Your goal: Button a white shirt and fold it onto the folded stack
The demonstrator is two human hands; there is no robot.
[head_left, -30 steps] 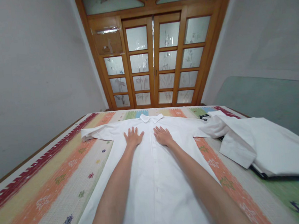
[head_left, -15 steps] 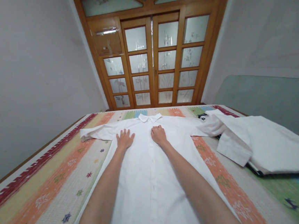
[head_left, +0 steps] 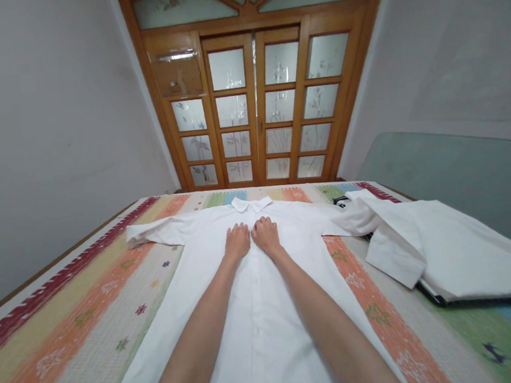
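Resting side by side at the button placket, left hand and right hand are both curled; can't tell if they're pinching it. White shirt lies spread beneath them on the striped cover, collar just beyond. Another white garment sits well right of the right hand.
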